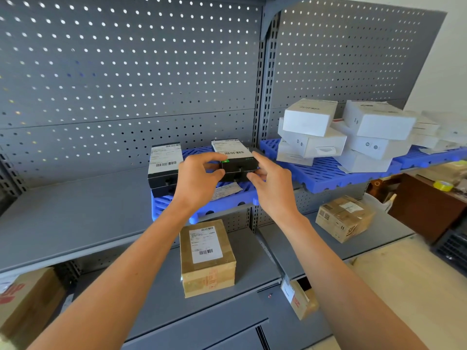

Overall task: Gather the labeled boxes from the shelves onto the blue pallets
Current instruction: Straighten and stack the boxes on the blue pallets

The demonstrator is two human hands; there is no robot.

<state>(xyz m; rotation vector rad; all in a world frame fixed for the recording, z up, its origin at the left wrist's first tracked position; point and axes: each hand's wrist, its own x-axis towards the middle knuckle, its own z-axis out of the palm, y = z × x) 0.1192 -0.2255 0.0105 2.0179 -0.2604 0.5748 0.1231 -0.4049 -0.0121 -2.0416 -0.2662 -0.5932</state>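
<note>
Here, left hand [199,178] and right hand [271,184] pinch a barcode-labelled black box [237,160] above the blue pallet [227,198], label text unreadable

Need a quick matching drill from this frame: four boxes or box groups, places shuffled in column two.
1. black box with green sticker
2. white boxes
3. tan box with barcode label
4. second black box

A. lower shelf, below the left pallet
B. stacked on the right blue pallet
C. between both hands
D. left blue pallet, left of the hands

Pairs: 1-C, 2-B, 3-A, 4-D
</note>
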